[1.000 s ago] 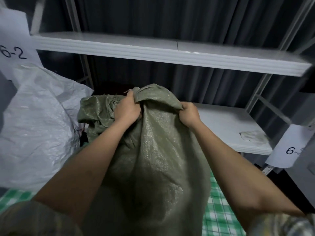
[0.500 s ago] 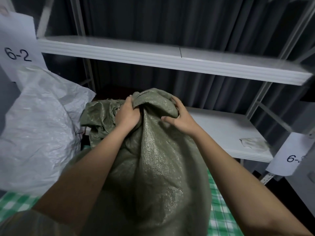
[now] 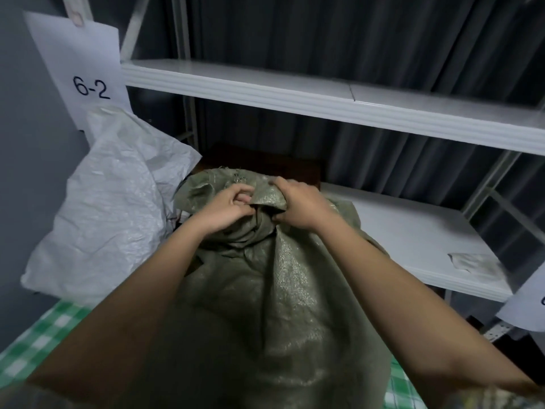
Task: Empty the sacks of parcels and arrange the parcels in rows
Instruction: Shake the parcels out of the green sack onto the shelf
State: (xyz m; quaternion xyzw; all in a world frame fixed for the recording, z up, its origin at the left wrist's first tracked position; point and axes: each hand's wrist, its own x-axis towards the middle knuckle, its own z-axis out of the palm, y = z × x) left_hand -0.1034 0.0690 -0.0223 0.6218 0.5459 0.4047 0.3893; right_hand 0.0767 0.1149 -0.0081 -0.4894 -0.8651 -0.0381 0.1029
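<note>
Shelving unit (image 3: pixel 324 95): white metal, two boards showing against a dark curtain. The lower shelf (image 3: pixel 413 231) is standing behind and to the right of the sack, with one crumpled scrap (image 3: pixel 474 262) lying near its right end.

Green sack (image 3: pixel 265 305): woven, olive, the item being worked. It is lying directly ahead of the person, between both forearms, long axis running away from the viewer toward the shelving, the gathered mouth at the far end. It is resting over a green-checked cloth (image 3: pixel 38 340). No parcels are showing yet, so emptying appears not to have started on this sack.

White sack (image 3: pixel 100 208): woven, slumping against the grey wall at left, just beside the green sack's far end.

Paper label "6-2" (image 3: pixel 88 69): hanging at upper left above the white sack. A second label (image 3: pixel 528 305) is cut off at the right edge, its text unreadable.

Left hand (image 3: pixel 227 206): fingers curling into the bunched fabric at the sack mouth, pinching it.

Right hand (image 3: pixel 298 206): gripping a fold of the same mouth from the other side, fingers wrapped over the edge. Both hands are sitting about equally near, nearly touching each other; judging by this, the next move is pulling the mouth apart sideways, the opening facing away from the person.
</note>
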